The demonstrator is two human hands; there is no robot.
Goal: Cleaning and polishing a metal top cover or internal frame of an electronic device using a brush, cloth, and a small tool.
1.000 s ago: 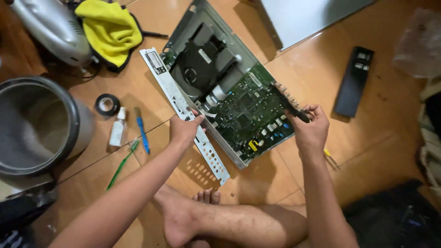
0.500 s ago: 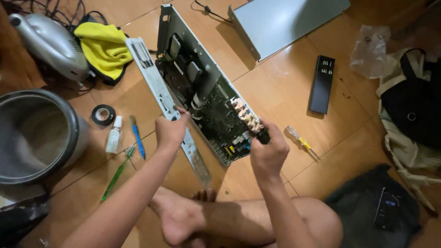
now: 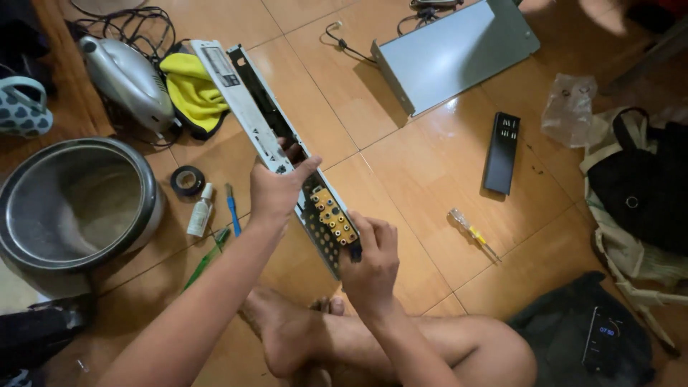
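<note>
Right hand (image 3: pixel 369 261): fingers clenched on the near end of the chassis (image 3: pixel 287 154), over a block of yellow round sockets (image 3: pixel 333 215).
Left hand (image 3: pixel 276 190): fingers wrapped about the chassis middle, thumb across its pale front strip.
Chassis: thin sheet metal, long and narrow as seen edge-on, perforated near end — lifted off the tile floor (image 3: pixel 401 179), tilted away to the left.
Left of chassis: black tape roll (image 3: pixel 188 180), small white bottle (image 3: pixel 201 210), blue pen (image 3: pixel 233 209), green tool (image 3: pixel 204 259), wide steel pot (image 3: pixel 75 204).
Right of chassis: bare glossy tile, then a yellow-handled screwdriver (image 3: pixel 473 233) and black remote (image 3: pixel 502 152) — well apart.
Beyond chassis: grey metal cover (image 3: pixel 455 50), yellow cloth (image 3: pixel 193 89).
</note>
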